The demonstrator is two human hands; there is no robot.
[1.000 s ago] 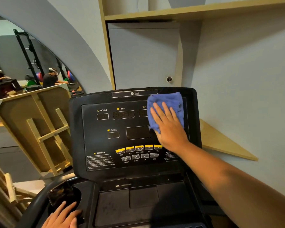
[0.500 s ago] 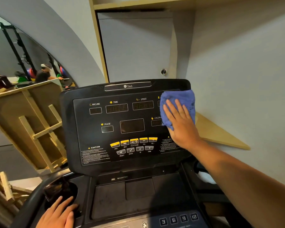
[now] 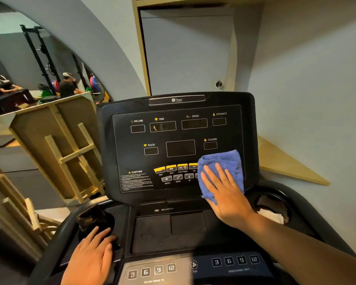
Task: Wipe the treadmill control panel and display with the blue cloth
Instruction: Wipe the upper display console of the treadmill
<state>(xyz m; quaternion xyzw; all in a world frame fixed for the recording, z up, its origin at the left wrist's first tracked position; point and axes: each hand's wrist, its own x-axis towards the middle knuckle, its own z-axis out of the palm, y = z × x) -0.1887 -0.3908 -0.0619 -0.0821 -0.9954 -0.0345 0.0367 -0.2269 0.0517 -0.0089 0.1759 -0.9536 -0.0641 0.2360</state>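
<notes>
While the wiping goes on, this is how things lie:

Blue cloth: the blue cloth (image 3: 221,167) lies flat on the low right corner of the control panel (image 3: 132,157). It covers the right end of the yellow buttons (image 3: 171,168).

Right hand: the right hand (image 3: 224,192) lies flat on top of the cloth. Its fingers are straight and spread, and they press the cloth onto the panel. They do not pinch it.

Left hand: the left hand (image 3: 90,256) rests low down at the edge of the cup holder (image 3: 111,223), well apart from the cloth. Its fingers are loose and hold nothing.

Nearer hand: the right one, since it is already on the cloth.

Which way to go: most of the bare panel lies to the left of the cloth. The panel is wider than it is tall, so I think the next wipe should slide left along the button row, toward the caution text (image 3: 137,181).

Display: the little windows (image 3: 162,126) sit above the cloth, up the panel.

Take care: pushing hard could press a button.
</notes>
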